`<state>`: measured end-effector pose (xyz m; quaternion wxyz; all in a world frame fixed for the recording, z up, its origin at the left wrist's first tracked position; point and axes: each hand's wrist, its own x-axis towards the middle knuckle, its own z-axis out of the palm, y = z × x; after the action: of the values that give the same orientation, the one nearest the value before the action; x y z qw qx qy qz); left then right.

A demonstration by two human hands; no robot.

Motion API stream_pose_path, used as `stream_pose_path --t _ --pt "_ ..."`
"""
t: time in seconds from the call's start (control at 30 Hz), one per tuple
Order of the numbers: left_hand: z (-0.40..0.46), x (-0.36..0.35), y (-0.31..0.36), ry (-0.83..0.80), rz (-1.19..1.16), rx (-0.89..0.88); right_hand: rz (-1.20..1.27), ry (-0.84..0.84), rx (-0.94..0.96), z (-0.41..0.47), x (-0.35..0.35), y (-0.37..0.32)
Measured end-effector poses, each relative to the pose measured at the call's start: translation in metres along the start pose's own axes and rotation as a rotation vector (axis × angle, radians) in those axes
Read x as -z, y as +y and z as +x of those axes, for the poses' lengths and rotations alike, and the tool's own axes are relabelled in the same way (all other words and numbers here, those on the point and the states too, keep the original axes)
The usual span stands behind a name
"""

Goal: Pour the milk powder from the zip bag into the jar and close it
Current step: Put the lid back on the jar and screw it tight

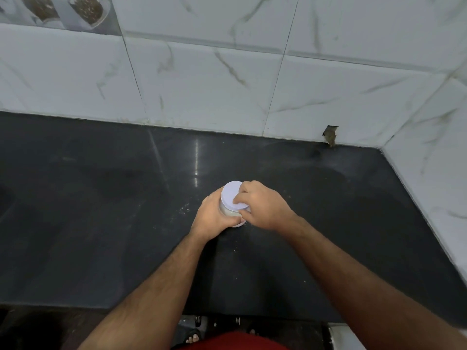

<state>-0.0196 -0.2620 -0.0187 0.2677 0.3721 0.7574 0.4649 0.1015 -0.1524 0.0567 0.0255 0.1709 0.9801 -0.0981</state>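
Note:
A small clear jar [228,213] with pale milk powder inside stands on the dark countertop [101,210] near the middle. A round white lid [231,195] sits on top of it. My left hand [214,218] wraps around the jar's body from the left. My right hand [262,207] grips the lid's right edge with its fingers over the rim. The zip bag is not in view.
A few specks of spilled powder [185,208] lie on the counter left of the jar. White marble-pattern wall tiles [227,79] stand behind and along the right side. The counter's front edge [101,308] runs below my forearms.

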Motion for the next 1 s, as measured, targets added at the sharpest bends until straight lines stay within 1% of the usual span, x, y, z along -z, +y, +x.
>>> stream_pose_path --t 0.13,0.2,0.33,0.47,0.63,0.73,0.9,1.0 --pt "-0.002 0.002 0.001 -0.008 -0.041 -0.003 0.08 0.015 -0.052 0.008 0.01 0.001" --pt "-0.003 0.002 0.001 -0.013 -0.066 0.012 0.112 -0.023 -0.087 0.017 0.017 -0.001" --pt "-0.003 0.0 -0.002 -0.009 -0.075 0.059 -0.024 -0.219 -0.108 0.035 0.022 -0.01" --pt "-0.002 0.0 -0.006 -0.018 -0.077 0.078 -0.188 -0.267 -0.053 0.049 0.025 -0.016" --pt "-0.002 -0.002 -0.01 -0.003 -0.082 0.079 -0.234 -0.335 -0.001 0.057 0.03 -0.019" --pt "-0.002 -0.004 -0.012 0.003 -0.097 0.082 -0.275 -0.315 -0.026 0.059 0.029 -0.022" --pt "-0.002 -0.004 -0.013 0.007 -0.097 0.07 -0.269 -0.166 -0.237 0.056 0.022 -0.025" --pt "-0.002 -0.004 -0.013 0.006 -0.087 0.057 -0.317 -0.162 -0.295 0.054 0.028 -0.026"
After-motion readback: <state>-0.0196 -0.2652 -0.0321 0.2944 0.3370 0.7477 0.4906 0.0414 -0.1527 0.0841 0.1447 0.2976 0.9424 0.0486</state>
